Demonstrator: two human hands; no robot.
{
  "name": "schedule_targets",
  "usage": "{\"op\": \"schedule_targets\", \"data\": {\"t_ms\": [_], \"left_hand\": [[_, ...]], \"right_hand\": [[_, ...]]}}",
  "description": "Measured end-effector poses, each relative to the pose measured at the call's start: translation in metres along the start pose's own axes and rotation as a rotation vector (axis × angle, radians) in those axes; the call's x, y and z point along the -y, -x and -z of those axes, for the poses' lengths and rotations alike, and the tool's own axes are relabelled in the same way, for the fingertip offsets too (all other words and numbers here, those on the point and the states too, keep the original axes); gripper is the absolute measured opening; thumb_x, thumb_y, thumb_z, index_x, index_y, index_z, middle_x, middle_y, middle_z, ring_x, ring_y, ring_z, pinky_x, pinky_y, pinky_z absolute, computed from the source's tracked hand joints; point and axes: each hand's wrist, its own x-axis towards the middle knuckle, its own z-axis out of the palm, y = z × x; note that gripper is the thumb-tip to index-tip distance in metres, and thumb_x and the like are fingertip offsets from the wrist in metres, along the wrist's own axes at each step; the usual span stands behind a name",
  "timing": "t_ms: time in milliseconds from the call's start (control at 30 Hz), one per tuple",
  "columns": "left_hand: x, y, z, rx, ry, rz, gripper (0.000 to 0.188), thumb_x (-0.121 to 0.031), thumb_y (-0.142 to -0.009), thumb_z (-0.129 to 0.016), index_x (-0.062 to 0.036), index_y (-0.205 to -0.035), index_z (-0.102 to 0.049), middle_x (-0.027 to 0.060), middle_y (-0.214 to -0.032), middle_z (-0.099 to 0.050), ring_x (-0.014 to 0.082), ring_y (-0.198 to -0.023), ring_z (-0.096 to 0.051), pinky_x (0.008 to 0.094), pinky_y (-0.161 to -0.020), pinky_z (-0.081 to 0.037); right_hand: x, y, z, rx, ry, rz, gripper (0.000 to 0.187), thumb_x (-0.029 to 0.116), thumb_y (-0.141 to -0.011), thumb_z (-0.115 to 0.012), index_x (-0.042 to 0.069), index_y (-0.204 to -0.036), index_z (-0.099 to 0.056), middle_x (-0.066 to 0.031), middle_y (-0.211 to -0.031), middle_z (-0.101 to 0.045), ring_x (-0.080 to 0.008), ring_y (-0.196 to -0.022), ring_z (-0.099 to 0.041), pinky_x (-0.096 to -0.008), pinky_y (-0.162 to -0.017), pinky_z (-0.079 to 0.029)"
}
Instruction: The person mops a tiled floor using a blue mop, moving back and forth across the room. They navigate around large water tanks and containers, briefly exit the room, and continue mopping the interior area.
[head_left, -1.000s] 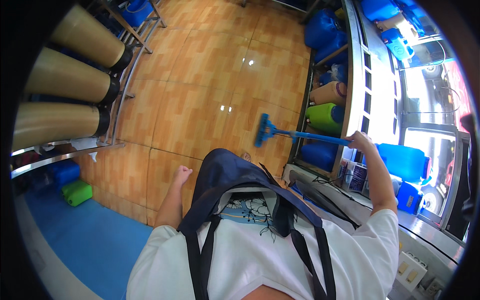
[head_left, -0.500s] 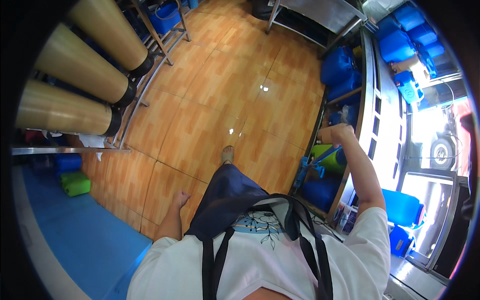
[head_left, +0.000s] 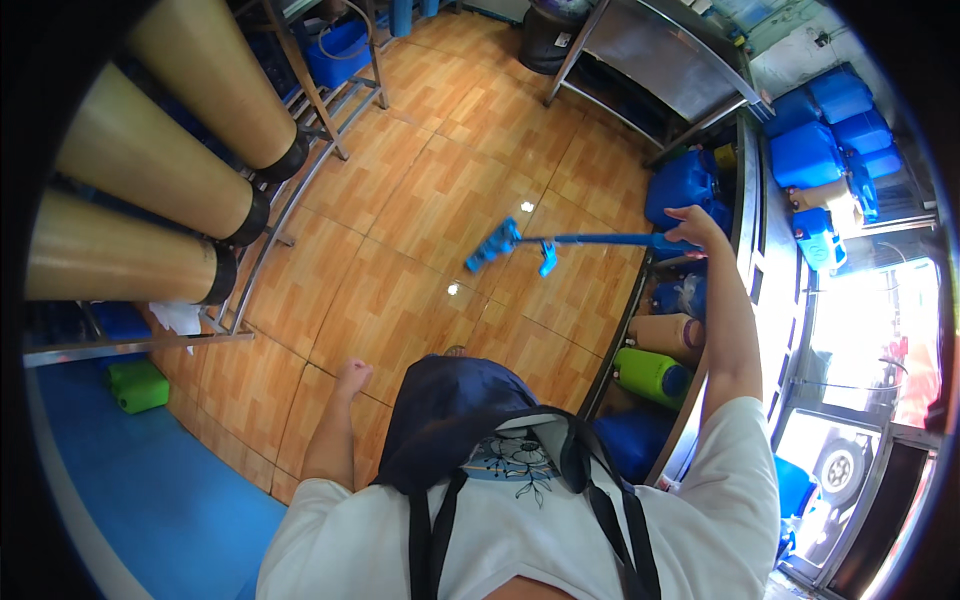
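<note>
My right hand is closed round the handle of a blue mop, out to my right at arm's length. The mop reaches across to the left, with its blue head over the tiled floor; whether the head touches the tiles I cannot tell. A small blue lever sticks out from the shaft near the head. My left hand hangs low at my left side, fingers curled in, with nothing seen in it. Below the mop, the tip of my foot shows past my dark apron.
Tan cylinders lie on a metal rack at left, above a blue surface with a green container. Along the right, shelving holds blue jugs, a green jug and a tan jug. A steel table and black bin stand ahead.
The mop has swung up and away from beside the right shelf, out over the floor. My right hand has moved slightly forward with it. My view has shifted, and my foot is now mostly hidden.
</note>
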Motion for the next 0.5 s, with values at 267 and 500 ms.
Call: {"op": "schedule_targets", "data": {"t_ms": [267, 500], "left_hand": [[-0.027, 0.019, 0.018, -0.197, -0.048, -0.096, 0.031, -0.027, -0.073, -0.067, -0.0014, -0.085, -0.056, 0.0110, -0.078, -0.060, 0.0207, -0.073, -0.058, 0.0317, -0.067, -0.046], [0.002, 0.093, -0.048, -0.091, -0.065, 0.302, 0.031, -0.027, -0.073, -0.067, -0.0012, -0.088, -0.057, 0.0132, -0.080, -0.061, 0.0241, -0.076, -0.059, 0.0342, -0.068, -0.046]], "right_hand": [[0.034, -0.171, -0.103, -0.165, -0.317, -0.033, 0.056, 0.017, -0.072, -0.069, 0.011, -0.125, -0.050, -0.0069, -0.061, -0.059, -0.0129, -0.042, -0.053, -0.0278, -0.037, -0.042], [0.059, -0.291, -0.182, 0.277, -0.041, -0.143, 0.025, 0.020, -0.080, -0.054, 0.008, -0.102, -0.059, -0.0129, -0.073, -0.064, -0.0232, -0.051, -0.062, -0.0350, -0.049, -0.051]]}}
